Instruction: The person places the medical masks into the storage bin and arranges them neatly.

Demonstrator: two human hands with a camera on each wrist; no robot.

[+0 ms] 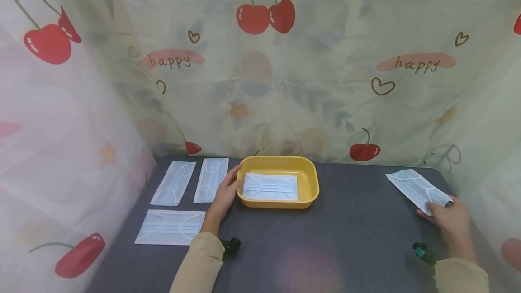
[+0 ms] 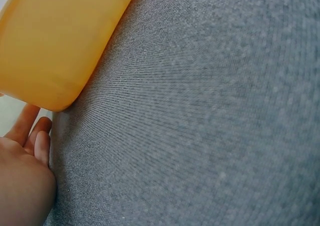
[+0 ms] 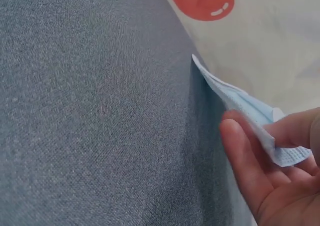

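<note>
A yellow tray [image 1: 311, 180] stands at the middle back of the grey table, with one light blue face mask [image 1: 270, 187] lying flat in it. My left hand [image 1: 233, 181] rests against the tray's left wall with relaxed fingers [image 2: 31, 135]; the left wrist view shows the tray's outer corner [image 2: 55, 40] beside them. At the far right, my right hand [image 1: 441, 207] pinches the near end of another face mask [image 1: 413, 185], which lies slanted on the table. The right wrist view shows this mask [image 3: 235, 95] lifted at the pinched end between thumb and fingers [image 3: 245, 156].
Three more masks lie flat left of the tray: two side by side [image 1: 172, 182] [image 1: 210, 179] and one nearer me [image 1: 171, 227]. A cherry-print curtain [image 1: 325, 80] closes off the back and both sides. Grey tabletop [image 1: 354, 229] spreads between tray and right hand.
</note>
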